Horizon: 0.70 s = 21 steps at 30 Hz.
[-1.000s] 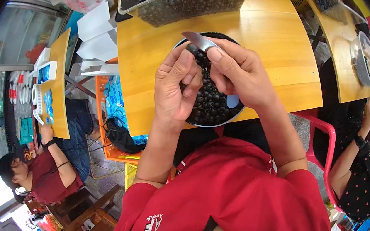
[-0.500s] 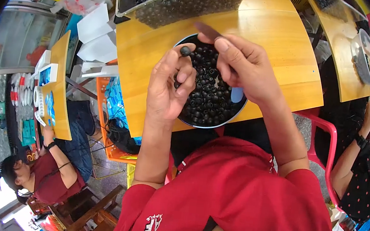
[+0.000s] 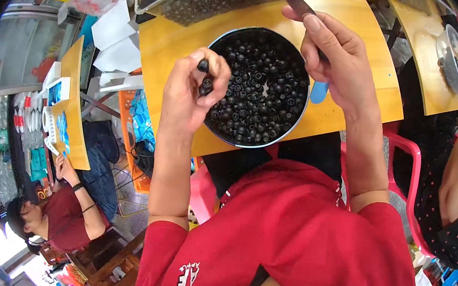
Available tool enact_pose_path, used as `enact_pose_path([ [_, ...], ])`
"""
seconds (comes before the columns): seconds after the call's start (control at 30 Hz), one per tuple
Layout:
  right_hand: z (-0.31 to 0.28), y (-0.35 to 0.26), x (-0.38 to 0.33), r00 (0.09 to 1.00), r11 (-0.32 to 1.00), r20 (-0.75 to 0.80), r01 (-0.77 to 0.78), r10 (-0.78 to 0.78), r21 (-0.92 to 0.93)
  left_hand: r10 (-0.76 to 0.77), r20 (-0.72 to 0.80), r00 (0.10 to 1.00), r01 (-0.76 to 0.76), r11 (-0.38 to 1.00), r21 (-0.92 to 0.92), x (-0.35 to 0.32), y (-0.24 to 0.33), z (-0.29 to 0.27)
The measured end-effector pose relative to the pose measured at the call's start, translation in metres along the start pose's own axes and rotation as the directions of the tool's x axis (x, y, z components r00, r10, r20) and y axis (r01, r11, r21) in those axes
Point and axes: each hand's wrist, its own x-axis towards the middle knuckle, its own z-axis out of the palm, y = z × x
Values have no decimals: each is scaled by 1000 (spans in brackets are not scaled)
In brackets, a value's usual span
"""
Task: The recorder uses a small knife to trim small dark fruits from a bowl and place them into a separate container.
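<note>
Above the near edge of the yellow table (image 3: 360,28) | left hand (image 3: 192,91) pinching a dark berry (image 3: 203,65) over the round bowl (image 3: 258,87) | right hand (image 3: 337,56) gripping a knife (image 3: 301,5).

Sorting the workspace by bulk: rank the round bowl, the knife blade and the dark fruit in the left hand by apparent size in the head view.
1. Bowl, by far the largest.
2. Knife blade, a narrow sliver; it sits farther from the camera, so it may look smaller than it is.
3. Fruit pinched in the left hand, smallest.

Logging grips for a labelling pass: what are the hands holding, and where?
Left hand pinches small round black fruits at its fingertips; right hand grips a grey-bladed knife by its handle.
</note>
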Motion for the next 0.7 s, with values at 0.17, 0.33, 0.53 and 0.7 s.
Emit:
enact_pose_path([
  [0.17,-3,-1,-2,1000,1000,2,12,-12,-8,-55,55,997,44,984,174,17,-2,-7],
  [0.33,1,-1,-4,998,999,-48,32,-32,-13,-148,38,988,123,920,373,24,1,2],
  [0.53,0,1,-5,999,999,-29,24,-25,-46,-38,115,993,-116,-20,993,24,-21,18],
  [0.7,0,-2,-7,998,999,55,-23,25,-36,5,246,969,-240,-211,948,23,-29,23],
])
